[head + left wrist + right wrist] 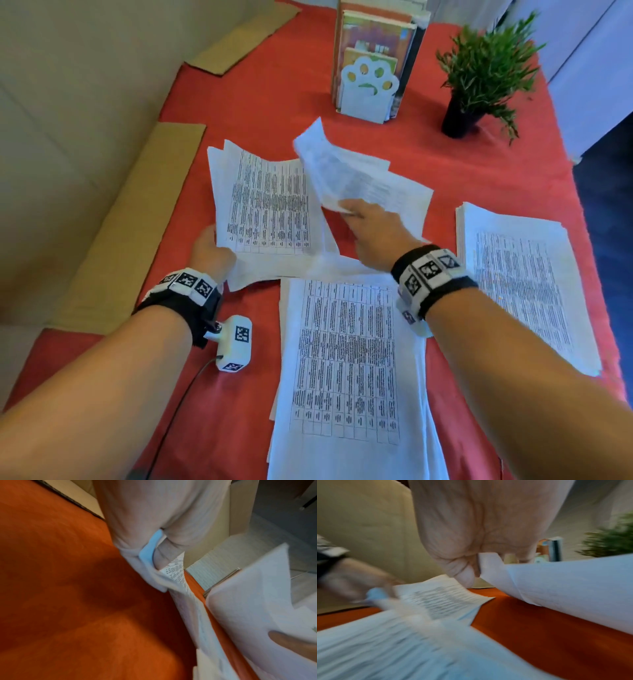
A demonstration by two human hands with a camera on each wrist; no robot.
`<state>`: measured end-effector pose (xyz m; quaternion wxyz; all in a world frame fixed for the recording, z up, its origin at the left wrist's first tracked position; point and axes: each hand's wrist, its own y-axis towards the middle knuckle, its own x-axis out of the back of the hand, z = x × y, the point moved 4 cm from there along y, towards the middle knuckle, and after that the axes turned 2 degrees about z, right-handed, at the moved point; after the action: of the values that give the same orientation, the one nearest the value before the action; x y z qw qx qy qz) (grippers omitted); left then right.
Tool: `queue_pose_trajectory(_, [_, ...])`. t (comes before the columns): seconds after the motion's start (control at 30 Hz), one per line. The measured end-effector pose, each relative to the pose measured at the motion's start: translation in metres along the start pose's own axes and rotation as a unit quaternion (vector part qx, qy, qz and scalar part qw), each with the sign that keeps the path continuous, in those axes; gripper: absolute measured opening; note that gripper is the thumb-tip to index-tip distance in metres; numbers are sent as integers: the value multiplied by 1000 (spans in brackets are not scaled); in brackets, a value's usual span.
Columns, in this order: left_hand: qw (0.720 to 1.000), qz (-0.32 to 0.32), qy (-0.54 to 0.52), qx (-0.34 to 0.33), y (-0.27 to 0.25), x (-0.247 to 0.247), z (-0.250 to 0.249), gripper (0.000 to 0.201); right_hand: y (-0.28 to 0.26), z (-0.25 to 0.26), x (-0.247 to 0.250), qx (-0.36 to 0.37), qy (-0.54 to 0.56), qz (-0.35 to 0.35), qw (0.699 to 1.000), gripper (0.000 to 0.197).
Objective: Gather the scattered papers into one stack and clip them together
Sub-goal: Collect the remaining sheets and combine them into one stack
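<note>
Head view showed the left hand [210, 248] gripping a printed bundle [267, 205] mid-frame while the right hand [373, 229] pinched lifted sheets [346, 171] beside it, seemingly to merge them above the bench [274, 113].

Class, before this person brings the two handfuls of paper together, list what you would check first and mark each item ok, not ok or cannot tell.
1. Left hand grips the left bundle: ok.
2. Right hand pinches the lifted sheets: ok.
3. Lifted sheets lie flat: not ok, they curl.
4. All papers in one stack: not ok; near pile and right pile lie apart.
5. Clip within reach: cannot tell, none visible.
</note>
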<state>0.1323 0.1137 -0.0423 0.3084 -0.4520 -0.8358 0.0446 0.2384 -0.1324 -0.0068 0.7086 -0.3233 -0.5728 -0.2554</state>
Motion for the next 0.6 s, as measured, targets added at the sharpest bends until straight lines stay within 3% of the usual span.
queue_pose_trajectory(0.13, [983,-20,-182,-6,-8,10,1,63,-33,51,-3,57,-2,30,998,56])
queue_pose_trajectory(0.33, [950,-27,-296,-99,-43,46,-23,56,-69,89,14,105,-80,-68,989,36])
queue_pose_trajectory(0.47, [953,76,-284,-79,-84,36,-11,39,-92,114,19,123,-48,-83,988,43])
queue_pose_trajectory(0.6, [942,184,-278,-18,-129,9,32,64,-126,139,-6,111,27,-45,992,44])
